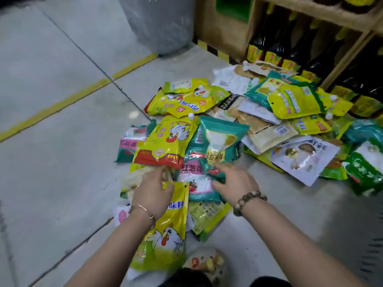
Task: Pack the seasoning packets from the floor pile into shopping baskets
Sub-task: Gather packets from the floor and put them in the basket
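Observation:
A pile of seasoning packets (248, 121) lies on the floor in front of me, in yellow, teal, white and tan. My left hand (152, 191) holds a yellow chicken-print packet (165, 235) under its thumb, and its fingertips touch the lower edge of a yellow-and-red packet (165, 141). My right hand (234, 183) is on the near end of a teal packet (219, 141), with fingers above and thumb below its lower edge. No shopping basket is in view.
A grey bin (159, 23) stands at the back. A wooden shelf (342, 65) with dark bottles runs along the right, close behind the pile. A yellow line (62, 104) crosses the grey floor on the left.

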Available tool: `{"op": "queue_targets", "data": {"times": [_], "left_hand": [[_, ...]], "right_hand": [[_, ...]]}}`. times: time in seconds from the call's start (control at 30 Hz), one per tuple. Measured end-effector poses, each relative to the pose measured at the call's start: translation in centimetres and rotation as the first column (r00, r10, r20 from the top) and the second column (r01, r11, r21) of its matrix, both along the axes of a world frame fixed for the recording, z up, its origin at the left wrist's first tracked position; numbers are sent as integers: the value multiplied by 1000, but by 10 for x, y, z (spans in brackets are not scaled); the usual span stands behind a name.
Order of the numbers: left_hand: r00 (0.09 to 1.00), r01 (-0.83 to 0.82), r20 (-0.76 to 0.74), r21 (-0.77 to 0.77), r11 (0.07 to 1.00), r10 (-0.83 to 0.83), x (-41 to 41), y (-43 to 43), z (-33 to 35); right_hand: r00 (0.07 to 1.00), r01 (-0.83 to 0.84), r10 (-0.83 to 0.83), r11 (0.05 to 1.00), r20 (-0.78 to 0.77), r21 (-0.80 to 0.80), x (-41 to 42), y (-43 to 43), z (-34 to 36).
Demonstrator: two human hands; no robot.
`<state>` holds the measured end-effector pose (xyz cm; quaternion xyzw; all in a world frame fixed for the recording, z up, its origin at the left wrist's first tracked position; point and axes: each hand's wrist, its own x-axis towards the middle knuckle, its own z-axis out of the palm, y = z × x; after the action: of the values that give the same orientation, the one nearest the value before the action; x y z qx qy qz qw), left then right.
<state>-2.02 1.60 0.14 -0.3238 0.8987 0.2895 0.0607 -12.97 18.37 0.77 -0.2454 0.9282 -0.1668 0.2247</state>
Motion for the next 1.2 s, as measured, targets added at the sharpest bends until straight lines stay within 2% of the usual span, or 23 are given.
{"op": "queue_targets", "data": {"times": [0.17, 0.3, 0.4, 0.5, 0.57, 0.67, 0.8, 0.9, 0.97, 1.07, 1.13, 1.2], "left_hand": [[986, -99, 139, 32, 995, 94, 34, -11, -46], [977, -205, 66, -9, 979, 205, 58, -9, -62], [930, -358, 95, 32, 933, 354, 70, -10, -70], [896, -423, 169, 41, 905, 411, 74, -11, -81], [842, -529, 186, 110, 841, 506, 74, -16, -87], [801, -596, 193, 158, 788, 567, 74, -21, -88], [809, -554, 20, 358, 751, 587, 65, -10, -80], [777, -543, -79, 420, 728, 625, 57, -6, -75], [705, -561, -111, 517, 646, 701, 50, -8, -73], [561, -562, -34, 718, 411, 827, 38, -8, -72], [576, -542, 1, 749, 381, 817, 29, -4, -71], [609, -522, -7, 749, 407, 793, 26, -1, -70]], "right_hand": [[991, -64, 57, 996, 117, 57, 12, -22, -43], [980, -44, 35, 998, 198, 42, 29, -36, -66], [962, -75, 42, 991, 269, 114, 38, -45, -78], [912, -118, 48, 982, 408, 146, 44, -51, -93], [865, -120, 41, 985, 501, 127, 49, -53, -96], [804, 9, -40, 998, 594, 55, 51, -53, -100], [708, 236, -180, 972, 683, 12, 47, -47, -103], [615, 410, -222, 910, 757, -66, 45, -42, -99], [557, 452, -205, 888, 805, -87, 45, -38, -98], [433, 517, -196, 854, 880, -64, 48, -29, -97], [370, 589, -197, 806, 908, -65, 48, -20, -99], [389, 611, -163, 782, 907, -122, 49, -16, -94]]}}
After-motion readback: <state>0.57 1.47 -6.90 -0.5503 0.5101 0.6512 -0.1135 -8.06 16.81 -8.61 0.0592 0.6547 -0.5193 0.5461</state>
